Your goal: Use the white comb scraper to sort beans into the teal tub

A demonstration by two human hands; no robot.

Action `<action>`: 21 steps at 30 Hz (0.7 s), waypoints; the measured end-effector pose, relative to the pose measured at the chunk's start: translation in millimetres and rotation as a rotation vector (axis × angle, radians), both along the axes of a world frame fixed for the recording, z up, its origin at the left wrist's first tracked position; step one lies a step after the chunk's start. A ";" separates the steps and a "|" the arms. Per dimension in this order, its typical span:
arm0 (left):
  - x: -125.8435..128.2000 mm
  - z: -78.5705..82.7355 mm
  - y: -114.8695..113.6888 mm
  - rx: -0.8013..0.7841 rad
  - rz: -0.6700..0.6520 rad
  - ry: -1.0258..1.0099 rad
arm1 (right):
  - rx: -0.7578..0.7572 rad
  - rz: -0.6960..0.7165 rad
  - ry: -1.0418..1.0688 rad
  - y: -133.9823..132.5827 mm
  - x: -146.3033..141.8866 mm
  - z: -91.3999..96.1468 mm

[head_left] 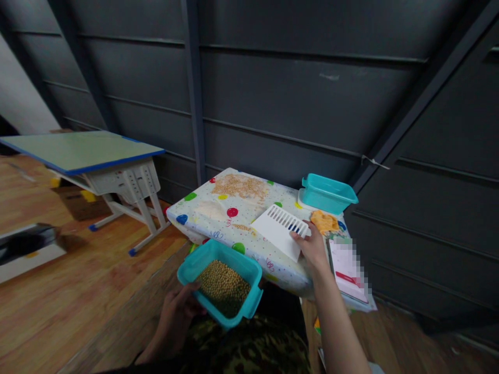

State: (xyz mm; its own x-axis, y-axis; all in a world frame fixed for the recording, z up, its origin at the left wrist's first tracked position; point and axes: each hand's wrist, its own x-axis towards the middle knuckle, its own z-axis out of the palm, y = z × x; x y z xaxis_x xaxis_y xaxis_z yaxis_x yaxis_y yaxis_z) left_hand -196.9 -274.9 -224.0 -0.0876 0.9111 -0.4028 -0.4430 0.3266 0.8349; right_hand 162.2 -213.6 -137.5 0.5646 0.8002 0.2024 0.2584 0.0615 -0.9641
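Note:
My left hand (180, 307) grips the near left side of a teal plastic box (220, 280) filled with small yellow-green beans, held just below the near edge of the small table (202, 213). My right hand (311, 248) holds a white slotted scraper (277, 229) by its right edge, lying flat on the polka-dot tablecloth. A spread of pale grain (240, 186) lies on the far part of the cloth, with a smaller pale patch (212, 209) nearer the left.
A second teal box (328, 193) stands on its white lid at the table's far right, an orange cloth (324, 222) beside it. A booklet (348, 270) lies at the right edge. A green-topped desk (81, 151) stands to the left on the wooden floor. A dark wall runs behind.

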 end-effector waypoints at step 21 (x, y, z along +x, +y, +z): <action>6.6 -6.7 3.1 0.043 -0.037 -0.095 | -0.122 0.184 0.099 -51.0 -27.7 19.2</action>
